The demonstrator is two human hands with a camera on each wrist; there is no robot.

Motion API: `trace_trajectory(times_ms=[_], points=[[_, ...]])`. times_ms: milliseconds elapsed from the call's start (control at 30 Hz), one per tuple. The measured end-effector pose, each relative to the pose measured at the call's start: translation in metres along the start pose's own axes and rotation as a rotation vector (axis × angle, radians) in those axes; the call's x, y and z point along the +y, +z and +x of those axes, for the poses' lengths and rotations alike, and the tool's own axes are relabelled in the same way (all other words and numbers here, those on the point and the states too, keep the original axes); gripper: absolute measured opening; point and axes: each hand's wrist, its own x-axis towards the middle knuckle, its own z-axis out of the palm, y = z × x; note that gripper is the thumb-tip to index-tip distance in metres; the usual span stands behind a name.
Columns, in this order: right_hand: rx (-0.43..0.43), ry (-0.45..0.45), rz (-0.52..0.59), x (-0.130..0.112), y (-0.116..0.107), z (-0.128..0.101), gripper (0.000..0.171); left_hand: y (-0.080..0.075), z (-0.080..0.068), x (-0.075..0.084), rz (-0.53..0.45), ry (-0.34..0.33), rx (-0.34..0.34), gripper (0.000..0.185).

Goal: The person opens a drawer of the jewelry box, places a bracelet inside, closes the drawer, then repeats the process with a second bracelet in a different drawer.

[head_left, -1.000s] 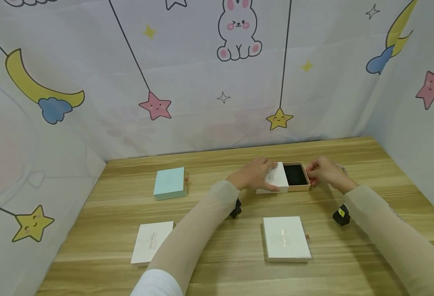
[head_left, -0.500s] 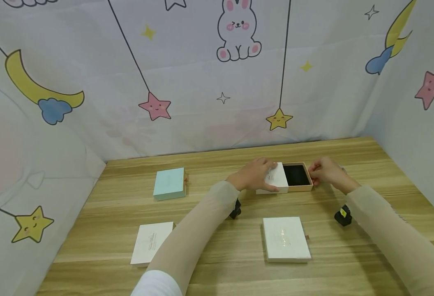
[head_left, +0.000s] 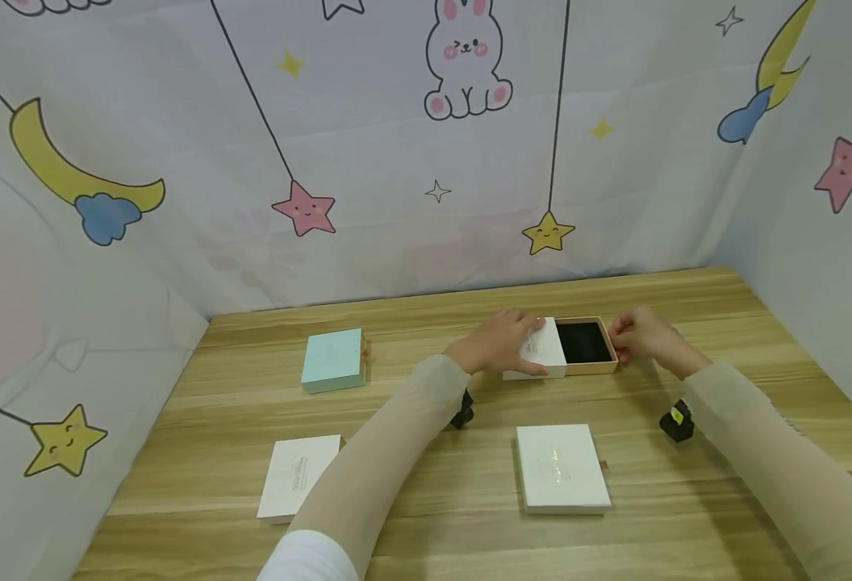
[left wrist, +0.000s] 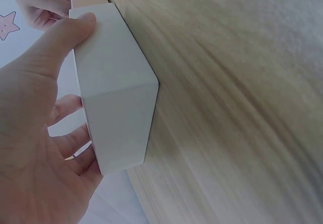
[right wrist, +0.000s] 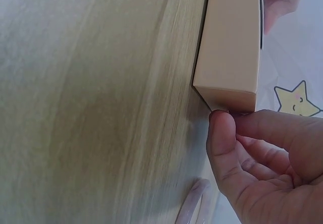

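A white sliding gift box [head_left: 542,347] stands at the back right of the table, its peach-sided drawer [head_left: 617,368] part way out to the right. Black lining [head_left: 584,343] shows inside the drawer. My left hand [head_left: 497,343] grips the white sleeve, the thumb on its near side and the fingers round the far side, as the left wrist view shows. At the drawer's outer end, thumb and forefinger of my right hand [right wrist: 267,153] pinch together. Whatever pull tab they hold is hidden by the fingertips.
A pale blue box [head_left: 334,361] lies at the back left. One white box [head_left: 298,478] is front left, partly behind my left sleeve; another [head_left: 562,470] is front centre. Black wrist devices show under both forearms. Cartoon-printed cloth [head_left: 397,266] borders the wooden table [head_left: 469,532].
The drawer has slid a little farther out to the right, and my right hand has moved right with it. My left hand and the sleeve have stayed in place.
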Motion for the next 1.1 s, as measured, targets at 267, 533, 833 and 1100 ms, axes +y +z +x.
trace_trajectory(times_ms=[267,533,833,1100], points=[[0.009,0.011,-0.036,-0.004,-0.002,-0.001,0.008,0.001,0.001,-0.001,0.003,-0.005,0.005,0.090],[0.018,0.011,-0.025,-0.002,-0.001,-0.001,0.008,0.002,0.002,-0.001,0.011,-0.005,0.010,0.090],[0.034,0.003,-0.020,-0.004,-0.001,-0.002,0.011,0.004,0.002,-0.002,-0.008,0.000,0.008,0.090],[0.072,0.032,-0.056,-0.006,-0.011,-0.005,0.023,0.002,0.000,-0.001,-0.017,0.006,0.016,0.089]])
